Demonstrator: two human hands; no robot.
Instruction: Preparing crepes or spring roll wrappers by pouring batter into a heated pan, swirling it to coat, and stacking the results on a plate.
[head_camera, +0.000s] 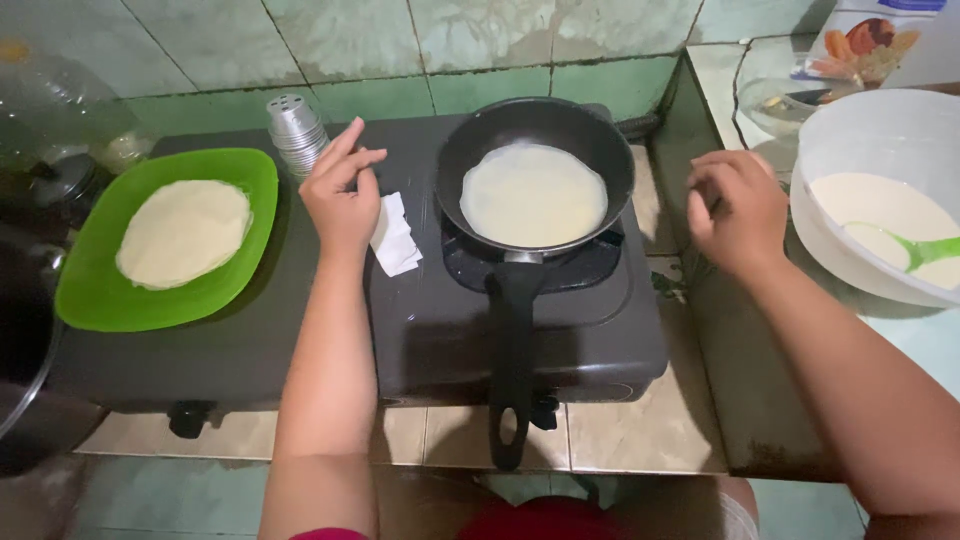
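**Thin crepe left setting in the pan, both hands held off it**

At the far left, a green plate (95, 290) is seen carrying a stack of finished crepes (183, 232), with a stack of small metal cups (296, 135) just beyond its right rim. Next to these, the left hand (343, 195) is held over the dark stove top (300, 340), fingers loosely curled with the thumb and forefinger drawn close together; whether anything is pinched between them cannot be told. A folded white paper (393, 240) lies just beside that hand. On the burner to the right, a black frying pan (610, 170) is set, its handle pointing near, and a pale, round crepe (533, 195) is spread across its base. Further right, the right hand (738, 210) is raised beside the pan, fingers bent inward, nothing visibly gripped. At the far right, a white bowl (870, 130) of batter with a green ladle (925, 250) is placed.

A scorched underside is judged the main risk, should the crepe be left unattended on the heat. The near-pointing handle could also be knocked by a forearm, and the paper sits close to the burner.
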